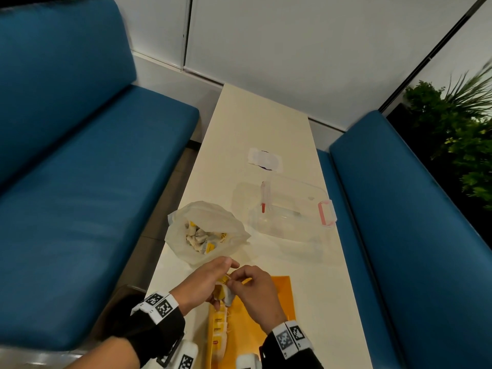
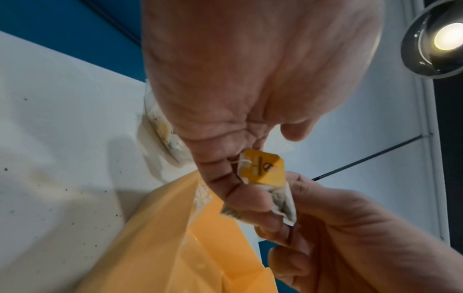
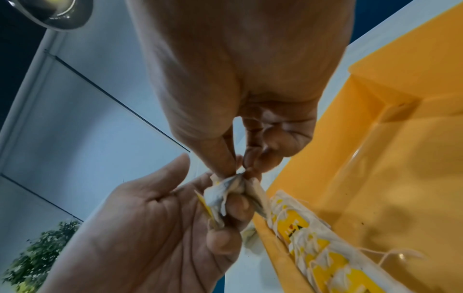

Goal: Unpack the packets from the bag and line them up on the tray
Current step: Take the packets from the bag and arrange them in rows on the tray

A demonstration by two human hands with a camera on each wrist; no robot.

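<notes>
While you hold both hands together over the near end of the tabletop (image 1: pixel 279 123), they share one tea bag (image 1: pixel 226 295) between them, just above the far left corner of the orange tray (image 1: pixel 282 302). Your left hand (image 1: pixel 205 282) has its fingers curled under the tea bag's white pouch, and the yellow tag (image 2: pixel 265 168) sits against those fingers in the left wrist view. Your right hand (image 1: pixel 255 291) pinches the gathered top of the same pouch between thumb and fingertips (image 3: pixel 225 164), as the right wrist view shows plainly. A row of tea bags (image 1: pixel 219 331) with yellow tags already lies along the tray's left edge, touching one another end to end, with loose white strings trailing onto the tray floor. The white plastic bag (image 1: pixel 207 227) stands open just beyond your hands, nearer the left edge of the tabletop, and more tea bags are heaped inside it. To its right sits a clear plastic container (image 1: pixel 292 209) with a pink latch, its lid lying against it. Farther along the tabletop there is a torn white sticker (image 1: pixel 265 159). Blue padded benches (image 1: pixel 80 182) run along both sides, and green plants (image 1: pixel 458 129) stand at the far right.
</notes>
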